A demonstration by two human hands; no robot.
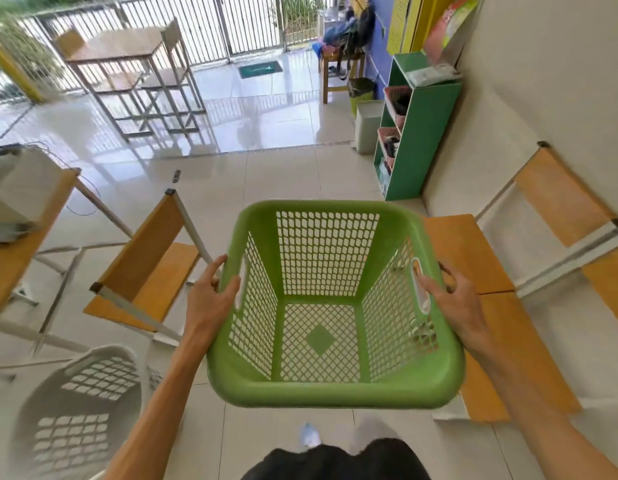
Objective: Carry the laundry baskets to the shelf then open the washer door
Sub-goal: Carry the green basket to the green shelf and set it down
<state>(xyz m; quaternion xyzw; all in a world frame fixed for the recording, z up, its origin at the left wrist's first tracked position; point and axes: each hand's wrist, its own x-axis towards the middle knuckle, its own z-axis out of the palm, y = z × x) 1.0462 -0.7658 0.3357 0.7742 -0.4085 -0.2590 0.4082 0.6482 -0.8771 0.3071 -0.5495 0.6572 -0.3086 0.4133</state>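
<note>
Between the two hands hangs the green basket [335,306], empty and clear of the floor, its open mouth facing up toward the camera. The left hand [210,299] is closed over the left rim, thumb by the handle slot; the right hand [456,303] is closed over the right rim, thumb in the slot and fingers outside the wall. Both hands hold it evenly, so neither is nearer the goal.

The green shelf [425,133] stands ahead and to the right, against the wall, well apart from the basket. Its open fronts face left, with pink bins [396,102] already in the upper compartments. The way to it looks to run forward and right, past the chair [557,202] by the wall. A white basket [75,410] sits low on the left, near the left forearm, not yet carried. No washer can be made out from here.
</note>
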